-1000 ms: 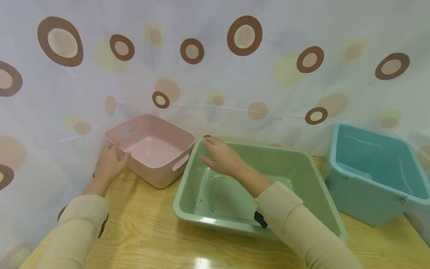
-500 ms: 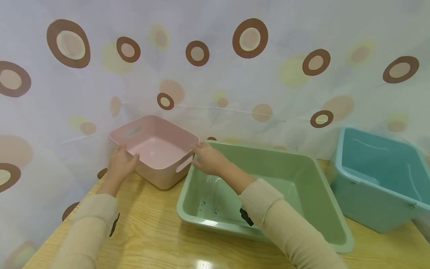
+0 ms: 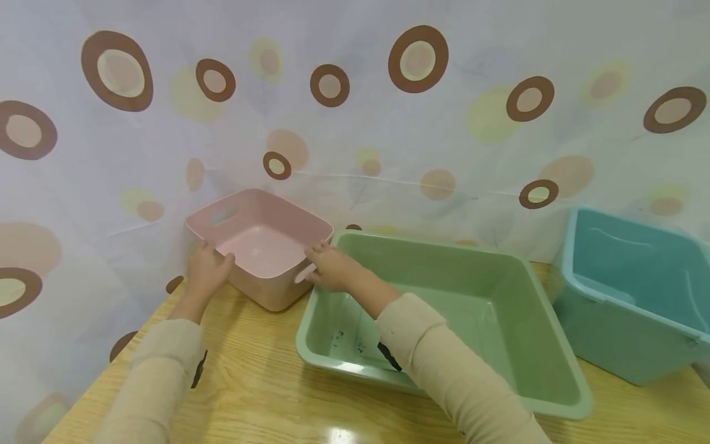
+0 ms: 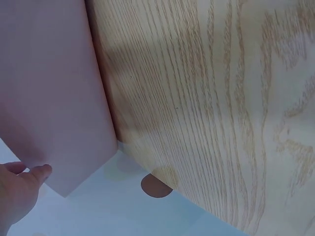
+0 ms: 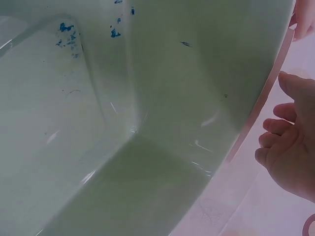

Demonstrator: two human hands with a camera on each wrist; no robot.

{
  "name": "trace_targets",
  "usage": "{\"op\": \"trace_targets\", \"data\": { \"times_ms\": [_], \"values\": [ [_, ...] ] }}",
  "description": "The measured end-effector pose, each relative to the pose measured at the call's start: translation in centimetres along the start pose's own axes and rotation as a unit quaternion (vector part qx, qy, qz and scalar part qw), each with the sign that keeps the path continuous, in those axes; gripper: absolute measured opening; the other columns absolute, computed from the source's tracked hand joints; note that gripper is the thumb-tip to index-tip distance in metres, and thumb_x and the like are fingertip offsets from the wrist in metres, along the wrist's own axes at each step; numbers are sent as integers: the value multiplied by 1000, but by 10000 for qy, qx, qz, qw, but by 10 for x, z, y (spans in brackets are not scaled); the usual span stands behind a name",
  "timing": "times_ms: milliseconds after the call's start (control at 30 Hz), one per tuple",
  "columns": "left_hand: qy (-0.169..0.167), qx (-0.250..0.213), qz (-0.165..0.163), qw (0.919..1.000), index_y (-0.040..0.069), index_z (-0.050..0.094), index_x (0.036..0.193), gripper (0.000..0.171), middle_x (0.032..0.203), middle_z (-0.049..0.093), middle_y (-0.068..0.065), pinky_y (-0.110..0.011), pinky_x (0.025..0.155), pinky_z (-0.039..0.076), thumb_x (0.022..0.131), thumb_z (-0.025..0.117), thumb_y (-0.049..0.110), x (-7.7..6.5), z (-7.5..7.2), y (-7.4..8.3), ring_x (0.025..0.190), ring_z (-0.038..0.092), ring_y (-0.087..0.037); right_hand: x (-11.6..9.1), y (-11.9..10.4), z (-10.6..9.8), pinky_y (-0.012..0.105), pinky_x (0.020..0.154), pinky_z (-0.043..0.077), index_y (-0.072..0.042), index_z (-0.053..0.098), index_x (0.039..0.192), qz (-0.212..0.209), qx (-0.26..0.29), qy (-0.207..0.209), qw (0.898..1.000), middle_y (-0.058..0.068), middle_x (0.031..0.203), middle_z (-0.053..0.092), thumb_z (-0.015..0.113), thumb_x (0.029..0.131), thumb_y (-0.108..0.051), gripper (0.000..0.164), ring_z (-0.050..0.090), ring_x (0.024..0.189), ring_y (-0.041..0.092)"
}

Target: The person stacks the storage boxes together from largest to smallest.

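A pink storage basket [image 3: 266, 287] with cut-out handles stands on the wooden table near the patterned cloth. My left hand [image 3: 207, 271] holds its left-front rim; in the left wrist view, the thumb of the left hand [image 4: 19, 189] lies on the outer wall, with fingers past the edge. My right hand [image 3: 333, 268] grips the right-front rim beside a handle slot, over the left edge of a green tub [image 3: 444, 296]. In the right wrist view, the fingers of the right hand [image 5: 290, 132] look curled; their exact contact is partly unclear.
The green tub, with small blue marks inside, sits right beside the pink basket. A blue-green bin [image 3: 627, 320] stands farther right. Patterned cloth [image 3: 355, 123] hangs behind everything. The wooden table [image 3: 249, 382] shows in front, and its left edge runs near my left forearm.
My right hand has moved left and down from the green tub's far-left corner onto the pink basket's rim. The left hand stays at the basket. The head view has shifted slightly.
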State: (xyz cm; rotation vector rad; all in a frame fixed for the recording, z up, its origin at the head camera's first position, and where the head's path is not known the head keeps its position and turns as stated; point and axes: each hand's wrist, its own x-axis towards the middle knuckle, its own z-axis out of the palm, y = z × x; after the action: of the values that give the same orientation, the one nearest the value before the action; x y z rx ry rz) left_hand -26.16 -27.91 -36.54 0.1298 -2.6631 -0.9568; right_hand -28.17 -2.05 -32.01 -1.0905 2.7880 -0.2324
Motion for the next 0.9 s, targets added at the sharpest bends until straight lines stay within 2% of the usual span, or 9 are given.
{"op": "trace_targets", "data": {
  "times_ms": [167, 300, 533, 900],
  "values": [
    [-137, -2, -162, 9998, -22, 31, 132, 62, 141, 25, -40, -62, 108, 23, 88, 42, 21, -1, -1, 2, 130, 24, -56, -1, -1, 1, 41, 116, 21, -1, 33, 142, 15, -178, -375, 9991, 17, 149, 30, 48, 96, -25, 54, 23, 141, 30],
    [-130, 17, -238, 9996, -21, 33, 131, 60, 141, 26, -40, -61, 108, 22, 89, 42, 21, -2, -1, 2, 131, 23, -55, -3, -1, -1, 43, 116, 19, -1, 31, 143, 3, -70, -557, 9984, 16, 151, 28, 49, 96, -24, 56, 21, 142, 27],
    [171, -50, -153, 9997, -23, 40, 126, 55, 137, 32, -40, -59, 108, 25, 87, 43, 16, -4, 1, 5, 128, 28, -55, -2, -1, -3, 45, 116, 17, 1, 29, 144, 5, 33, -600, 9982, 17, 151, 26, 48, 96, -23, 56, 19, 143, 28],
    [412, 50, -170, 9990, -25, 40, 123, 53, 133, 35, -42, -58, 103, 33, 88, 43, 14, -13, 8, 11, 124, 35, -55, -3, 3, -1, 44, 117, 14, 0, 27, 145, 90, 153, -604, 9980, 16, 152, 25, 48, 96, -23, 57, 17, 143, 28]
  ]
}}
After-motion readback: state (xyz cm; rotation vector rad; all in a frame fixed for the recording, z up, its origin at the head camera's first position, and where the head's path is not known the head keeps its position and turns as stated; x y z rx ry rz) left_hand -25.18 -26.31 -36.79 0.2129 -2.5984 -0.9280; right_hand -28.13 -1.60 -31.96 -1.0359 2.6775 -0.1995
